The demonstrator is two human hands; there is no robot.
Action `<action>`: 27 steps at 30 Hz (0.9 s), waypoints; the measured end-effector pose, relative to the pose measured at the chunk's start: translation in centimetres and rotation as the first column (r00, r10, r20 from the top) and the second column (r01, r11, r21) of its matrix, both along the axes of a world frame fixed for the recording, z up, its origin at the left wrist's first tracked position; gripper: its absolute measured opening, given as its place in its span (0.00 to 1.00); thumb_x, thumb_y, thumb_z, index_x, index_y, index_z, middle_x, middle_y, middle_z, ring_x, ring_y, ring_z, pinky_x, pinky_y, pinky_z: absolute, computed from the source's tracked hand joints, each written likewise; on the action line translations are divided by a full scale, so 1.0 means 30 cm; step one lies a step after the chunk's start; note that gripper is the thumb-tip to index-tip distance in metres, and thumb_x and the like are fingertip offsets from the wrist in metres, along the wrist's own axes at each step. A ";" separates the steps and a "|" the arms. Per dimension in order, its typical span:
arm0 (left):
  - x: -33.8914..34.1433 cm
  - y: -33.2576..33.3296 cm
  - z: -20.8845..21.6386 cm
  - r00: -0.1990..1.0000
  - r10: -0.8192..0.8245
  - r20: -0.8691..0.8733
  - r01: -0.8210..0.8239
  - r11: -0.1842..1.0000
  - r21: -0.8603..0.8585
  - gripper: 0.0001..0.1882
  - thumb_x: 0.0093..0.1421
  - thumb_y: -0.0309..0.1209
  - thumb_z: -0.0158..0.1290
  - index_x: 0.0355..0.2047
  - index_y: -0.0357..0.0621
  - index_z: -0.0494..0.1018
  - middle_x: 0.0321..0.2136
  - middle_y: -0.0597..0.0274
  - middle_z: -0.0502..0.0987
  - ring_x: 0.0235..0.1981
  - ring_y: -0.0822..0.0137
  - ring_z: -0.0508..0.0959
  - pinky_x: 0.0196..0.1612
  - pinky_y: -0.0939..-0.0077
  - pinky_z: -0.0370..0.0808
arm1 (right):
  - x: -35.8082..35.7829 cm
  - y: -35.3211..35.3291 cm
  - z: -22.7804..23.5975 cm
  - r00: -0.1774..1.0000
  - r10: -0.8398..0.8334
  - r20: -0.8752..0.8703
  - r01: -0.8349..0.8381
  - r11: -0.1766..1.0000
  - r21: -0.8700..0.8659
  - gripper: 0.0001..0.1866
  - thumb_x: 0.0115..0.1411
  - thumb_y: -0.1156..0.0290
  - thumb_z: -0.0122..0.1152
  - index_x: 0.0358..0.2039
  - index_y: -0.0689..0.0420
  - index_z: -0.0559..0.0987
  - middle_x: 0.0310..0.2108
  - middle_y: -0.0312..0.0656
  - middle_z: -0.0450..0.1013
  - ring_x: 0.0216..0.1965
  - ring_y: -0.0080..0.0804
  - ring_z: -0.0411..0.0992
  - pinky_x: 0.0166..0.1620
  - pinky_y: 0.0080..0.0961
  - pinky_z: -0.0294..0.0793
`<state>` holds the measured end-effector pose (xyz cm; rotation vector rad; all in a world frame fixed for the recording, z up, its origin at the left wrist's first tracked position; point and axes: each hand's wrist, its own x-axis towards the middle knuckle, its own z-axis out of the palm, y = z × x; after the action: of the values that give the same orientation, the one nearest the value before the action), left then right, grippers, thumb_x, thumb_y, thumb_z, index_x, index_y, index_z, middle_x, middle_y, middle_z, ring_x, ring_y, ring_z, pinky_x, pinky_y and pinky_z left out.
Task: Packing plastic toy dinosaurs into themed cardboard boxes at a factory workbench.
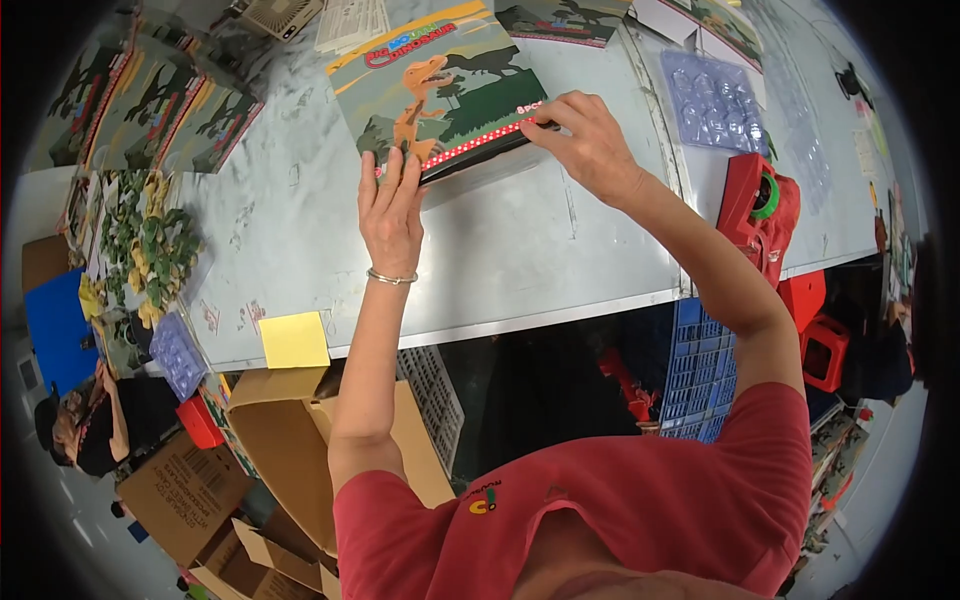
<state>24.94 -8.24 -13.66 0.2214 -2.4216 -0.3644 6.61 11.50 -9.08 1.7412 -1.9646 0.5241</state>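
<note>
A flat printed cardboard box (470,95) with an orange dinosaur picture and a red dotted border lies at a slant on the grey table. Its near side shows as a dark edge. My left hand (391,215) rests at the near left corner, fingers stretched flat on the printed face, the thumb hardly visible. At the near right corner my right hand (592,145) is closed, thumb and forefinger pinching the box's edge. Another printed dinosaur box (565,22) lies just beyond, partly cut off by the picture's upper rim.
Stacked dinosaur boxes (150,115) stand at the left, beside a heap of green and yellow toys (150,235). Clear plastic trays (712,100) and a red tape dispenser (748,205) lie at right. Yellow paper (295,340) sits at the table edge, above an open carton (285,420).
</note>
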 end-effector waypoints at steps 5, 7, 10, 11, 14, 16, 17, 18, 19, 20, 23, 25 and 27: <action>-0.001 0.013 0.012 0.999 0.044 -0.016 -0.044 0.999 0.010 0.22 0.49 0.29 0.57 0.47 0.50 0.71 0.51 0.64 0.68 0.56 0.48 0.61 0.53 0.56 0.62 | 0.022 -0.012 -0.052 0.980 -0.108 0.167 0.086 0.987 0.134 0.11 0.42 0.77 0.59 0.30 0.56 0.77 0.30 0.34 0.67 0.32 0.32 0.66 0.35 0.28 0.68; -0.008 0.014 0.068 0.973 0.079 0.215 -0.070 0.996 -0.048 0.25 0.49 0.37 0.58 0.49 0.53 0.69 0.52 0.66 0.66 0.57 0.50 0.59 0.54 0.45 0.55 | -0.015 -0.033 -0.034 0.981 -0.093 0.167 0.057 0.977 0.206 0.08 0.42 0.77 0.58 0.27 0.56 0.76 0.29 0.34 0.67 0.34 0.31 0.66 0.36 0.28 0.68; -0.061 0.048 0.085 0.970 0.042 0.239 -0.018 0.995 -0.101 0.27 0.47 0.43 0.58 0.49 0.61 0.68 0.53 0.69 0.65 0.57 0.52 0.58 0.52 0.38 0.52 | -0.020 -0.060 0.007 0.980 -0.060 0.189 0.023 0.981 0.191 0.05 0.43 0.74 0.58 0.24 0.55 0.76 0.27 0.34 0.66 0.34 0.31 0.67 0.36 0.29 0.67; -0.078 0.053 0.083 0.960 0.055 0.273 0.006 0.976 -0.217 0.27 0.46 0.43 0.58 0.49 0.63 0.68 0.53 0.70 0.65 0.57 0.52 0.58 0.51 0.38 0.53 | -0.014 -0.070 0.013 0.978 -0.032 0.204 0.011 0.994 0.105 0.04 0.44 0.73 0.58 0.24 0.55 0.76 0.27 0.35 0.66 0.34 0.32 0.67 0.37 0.30 0.67; -0.098 0.057 0.033 0.984 0.087 0.158 -0.041 0.961 -0.274 0.24 0.47 0.40 0.58 0.47 0.65 0.70 0.50 0.73 0.69 0.55 0.53 0.62 0.53 0.43 0.55 | 0.014 -0.063 -0.011 0.964 -0.151 0.217 0.125 0.984 0.130 0.07 0.43 0.71 0.61 0.26 0.55 0.77 0.30 0.36 0.70 0.35 0.34 0.69 0.38 0.29 0.70; -0.132 0.084 0.029 0.992 0.106 0.074 -0.079 0.948 -0.308 0.22 0.47 0.38 0.57 0.46 0.64 0.72 0.46 0.73 0.73 0.51 0.53 0.68 0.53 0.50 0.57 | 0.032 -0.035 -0.077 0.960 -0.223 0.167 0.224 0.974 0.011 0.06 0.44 0.72 0.60 0.26 0.55 0.78 0.34 0.40 0.72 0.40 0.36 0.70 0.41 0.29 0.70; -0.141 0.085 0.022 0.992 0.102 0.079 -0.071 0.943 -0.326 0.22 0.47 0.38 0.58 0.46 0.63 0.72 0.46 0.73 0.73 0.52 0.53 0.67 0.53 0.51 0.58 | 0.032 -0.028 -0.089 0.945 -0.223 0.241 0.218 0.975 0.045 0.08 0.45 0.71 0.60 0.29 0.55 0.78 0.37 0.41 0.72 0.42 0.38 0.70 0.43 0.30 0.70; -0.149 0.079 0.007 0.993 0.088 0.080 -0.055 0.938 -0.343 0.23 0.46 0.38 0.58 0.45 0.62 0.72 0.46 0.73 0.73 0.52 0.54 0.67 0.52 0.52 0.58 | 0.025 -0.021 -0.094 0.921 -0.233 0.313 0.221 0.972 0.074 0.10 0.46 0.70 0.60 0.31 0.55 0.78 0.39 0.43 0.72 0.44 0.39 0.69 0.45 0.31 0.69; -0.146 0.076 -0.005 0.990 0.097 0.098 -0.057 0.935 -0.351 0.22 0.47 0.38 0.58 0.45 0.62 0.73 0.47 0.73 0.73 0.53 0.55 0.67 0.52 0.53 0.58 | 0.044 -0.023 -0.104 0.876 -0.174 0.450 0.199 0.980 -0.009 0.13 0.47 0.70 0.60 0.35 0.55 0.77 0.40 0.43 0.72 0.44 0.40 0.69 0.46 0.33 0.69; -0.134 0.070 -0.001 0.985 0.121 0.124 -0.066 0.925 -0.375 0.21 0.48 0.38 0.57 0.46 0.63 0.72 0.47 0.73 0.73 0.53 0.57 0.67 0.52 0.54 0.58 | 0.054 0.000 -0.100 0.821 -0.086 0.564 0.180 0.977 -0.112 0.15 0.48 0.69 0.60 0.38 0.55 0.76 0.40 0.44 0.71 0.44 0.42 0.69 0.47 0.34 0.68; -0.094 0.028 -0.019 0.980 0.130 0.152 -0.062 0.920 -0.386 0.21 0.56 0.44 0.49 0.51 0.67 0.68 0.51 0.76 0.69 0.56 0.59 0.64 0.54 0.53 0.56 | 0.076 0.248 0.044 0.756 -0.188 0.627 0.374 0.910 -0.179 0.20 0.50 0.67 0.61 0.44 0.55 0.73 0.41 0.45 0.71 0.44 0.43 0.68 0.48 0.34 0.67; -0.103 0.046 -0.010 0.964 0.188 0.189 -0.105 0.921 -0.376 0.20 0.57 0.44 0.47 0.51 0.68 0.68 0.53 0.75 0.68 0.56 0.57 0.63 0.54 0.50 0.56 | 0.045 0.537 0.036 0.629 -0.369 0.684 0.679 0.690 -0.251 0.18 0.52 0.68 0.61 0.44 0.57 0.73 0.40 0.43 0.71 0.43 0.35 0.69 0.48 0.29 0.67; -0.112 0.070 0.007 0.963 0.181 0.201 -0.088 0.912 -0.400 0.20 0.58 0.45 0.47 0.52 0.68 0.67 0.53 0.75 0.67 0.56 0.56 0.63 0.55 0.49 0.55 | -0.037 0.872 0.006 0.170 -0.245 0.954 0.888 0.458 -0.041 0.16 0.55 0.64 0.58 0.41 0.60 0.73 0.41 0.40 0.72 0.41 0.28 0.70 0.44 0.20 0.68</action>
<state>21.58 -6.13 -13.44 0.2654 -2.6297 0.2211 5.51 37.67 -8.89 -0.0658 -2.4050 1.7396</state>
